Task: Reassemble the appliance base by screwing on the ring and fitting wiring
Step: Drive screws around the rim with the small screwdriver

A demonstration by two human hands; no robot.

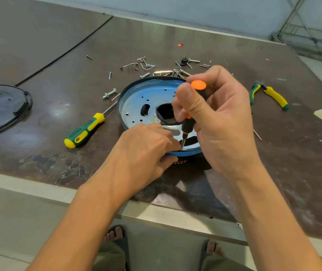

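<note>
Driving a screw into the near edge of the blue ring (134,106).

My right hand (216,114) is wrapped tight around the orange-and-black screwdriver (188,125). It stands almost straight up, with its orange cap tipped a little toward 1 o'clock. Its metal tip points down at the 6 o'clock edge of the ring, which lies flat on the black appliance base (193,163) in the middle of the table (283,163). My left hand (146,149) is at 9 o'clock from the tip and right next to it. Its fingers are on top of the rim and its thumb is on the side, pinching the ring so it cannot slide. My fingers hide the screw, so I cannot tell how deep it is. I think I should turn next, keeping the screwdriver upright. The loose screws (146,65) wait at 12 o'clock.
</note>
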